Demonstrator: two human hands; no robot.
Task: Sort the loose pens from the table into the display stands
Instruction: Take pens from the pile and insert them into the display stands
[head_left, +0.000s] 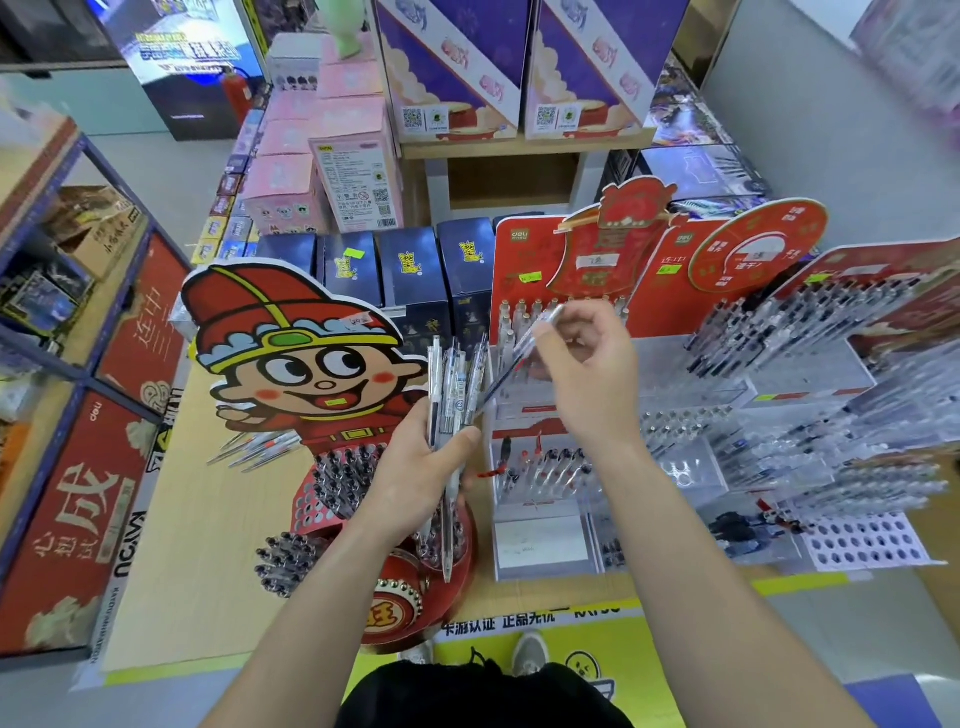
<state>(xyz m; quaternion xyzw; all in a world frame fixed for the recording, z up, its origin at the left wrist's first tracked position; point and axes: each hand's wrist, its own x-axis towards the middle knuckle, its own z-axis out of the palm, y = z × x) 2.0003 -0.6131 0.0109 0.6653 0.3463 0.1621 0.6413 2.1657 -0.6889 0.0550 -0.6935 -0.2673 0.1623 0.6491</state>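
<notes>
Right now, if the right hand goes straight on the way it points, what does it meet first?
Probably the white pens in the top row of the red stand. The right hand, pinching one pen, points away over them. Depth is unclear; it could pass above them.

Clear plastic pens (452, 384) — glossy (smooth)

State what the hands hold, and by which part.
Left hand grips a bundle of pens at mid-length; right hand pinches a single pen near its upper end.
</notes>
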